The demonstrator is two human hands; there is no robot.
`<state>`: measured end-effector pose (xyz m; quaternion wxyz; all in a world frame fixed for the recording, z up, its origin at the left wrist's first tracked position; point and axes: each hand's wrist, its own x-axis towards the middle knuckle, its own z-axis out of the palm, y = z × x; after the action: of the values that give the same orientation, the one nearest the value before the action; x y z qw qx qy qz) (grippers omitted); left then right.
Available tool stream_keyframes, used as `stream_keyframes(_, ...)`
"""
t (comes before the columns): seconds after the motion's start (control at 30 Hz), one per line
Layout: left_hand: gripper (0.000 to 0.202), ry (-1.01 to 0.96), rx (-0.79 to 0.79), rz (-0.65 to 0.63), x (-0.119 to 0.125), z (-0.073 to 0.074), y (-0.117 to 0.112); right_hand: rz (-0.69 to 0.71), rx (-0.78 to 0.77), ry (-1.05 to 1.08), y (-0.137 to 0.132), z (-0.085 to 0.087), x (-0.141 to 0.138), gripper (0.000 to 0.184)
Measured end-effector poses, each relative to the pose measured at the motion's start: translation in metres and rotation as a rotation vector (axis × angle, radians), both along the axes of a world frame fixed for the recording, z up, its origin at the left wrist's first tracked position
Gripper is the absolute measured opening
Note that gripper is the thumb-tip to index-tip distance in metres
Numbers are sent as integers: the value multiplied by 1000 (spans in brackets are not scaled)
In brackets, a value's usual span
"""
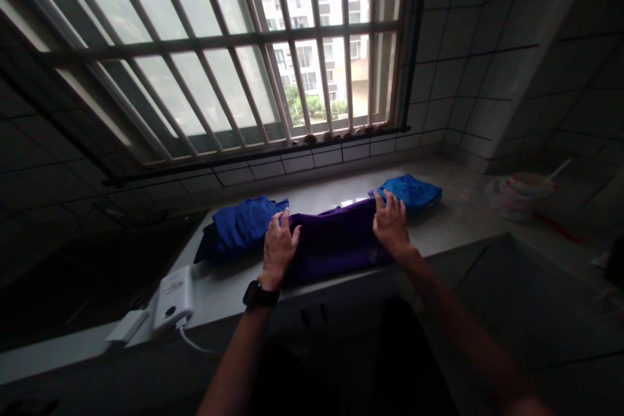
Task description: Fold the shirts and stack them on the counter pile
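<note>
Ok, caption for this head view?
Left hand and right hand rest on a purple cloth on the counter between a dark blue cloth and a lighter blue cloth.

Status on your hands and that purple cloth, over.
Left hand pressing left end of dark purple folded cloth. Right hand flat on right end. Dark blue crumpled cloth and bright blue cloth crowd either end.

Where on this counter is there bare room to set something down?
Bare counter shows between the light blue cloth and the pinkish cup, and between the white charger and the left hand. Crowded middle: it and the right hand lie on the purple cloth.
</note>
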<state>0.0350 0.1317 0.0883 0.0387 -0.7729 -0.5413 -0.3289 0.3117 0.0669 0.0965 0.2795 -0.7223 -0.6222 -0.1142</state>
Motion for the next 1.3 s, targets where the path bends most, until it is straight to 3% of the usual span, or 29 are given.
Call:
stream_keyframes(0.07, 51, 131, -18, -47, 5, -26, 6, 78, -132, 33, -9, -26, -21, 54)
stream_keyframes(0.13, 47, 259, -104, -139, 3, -53, 3, 180, -334, 71, -22, -55, -38, 49)
stream_keyframes(0.23, 44, 350, -172, -142, -6, -80, -14, 232, -433, 87, -29, -87, -44, 51)
stream_keyframes(0.3, 46, 377, -181, -102, -9, -83, -30, 288, -431, 99, -20, -94, -35, 51)
stream_keyframes(0.4, 50, 409, -185, -55, -4, -71, -55, 429, -448, 116, 9, -87, -14, 47)
stream_keyframes(0.53, 48, 414, -215, -193, -5, -52, -80, 533, -374, 108, 30, -66, 1, 44)
stream_keyframes(0.63, 65, 398, -182, -329, -24, -58, -85, 715, -229, 128, 8, -63, -2, 50)
stream_keyframes(0.73, 76, 451, -165, -395, -45, -78, -84, 928, -236, 107, -35, -82, -10, 69)
stream_keyframes(0.83, 75, 487, -171, -370, -53, -86, -81, 814, -185, -21, -65, -113, -25, 87)
stream_keyframes(0.9, 69, 501, -226, -419, -53, -75, -79, 693, -71, -61, -72, -129, -37, 75)
stream_keyframes(1.0, 54, 481, -305, -501, -53, -39, -74, 654, 84, -8, -71, -134, -48, 47)
stream_keyframes(1.1, 44, 356, -255, -458, -47, 2, -59, 647, 115, 159, -61, -114, -44, 24)
stream_keyframes(1.17, 37, 249, -198, -385, -33, 22, -42, 548, 65, 315, -45, -94, -34, 23)
stream_keyframes(1.23, 36, 137, -152, -300, -12, 29, -20, 383, 8, 434, -22, -76, -24, 33)
stream_keyframes(1.3, 45, 48, -147, -213, 12, 24, 1, 201, -8, 458, 3, -68, -17, 31)
